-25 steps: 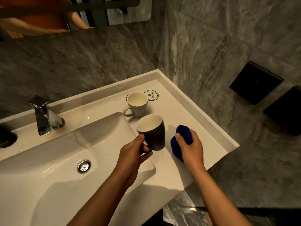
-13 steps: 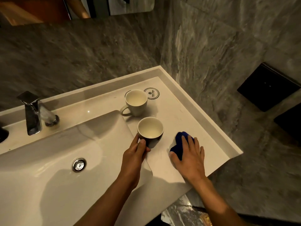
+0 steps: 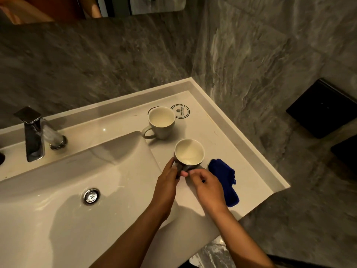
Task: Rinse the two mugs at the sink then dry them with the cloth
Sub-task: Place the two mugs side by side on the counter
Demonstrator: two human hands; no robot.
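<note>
Dark mug upright on counter, left hand gripping it; right hand fingers curled, touching handle

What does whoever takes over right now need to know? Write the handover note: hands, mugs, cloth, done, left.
Left hand: grips the dark mug at its near side; the mug stands upright on the counter just right of the basin.
Right hand: fingers curled, fingertips at the base of the dark mug; whether it holds anything cannot be told.
Blue cloth: lying bunched on the counter, right of the dark mug, held by neither hand.
Light mug: upright further back, untouched.
Faucet: no water seen running.
Done: cannot be judged from this view.
Left: confirm both mugs are rinsed, then dry each with the cloth.
</note>
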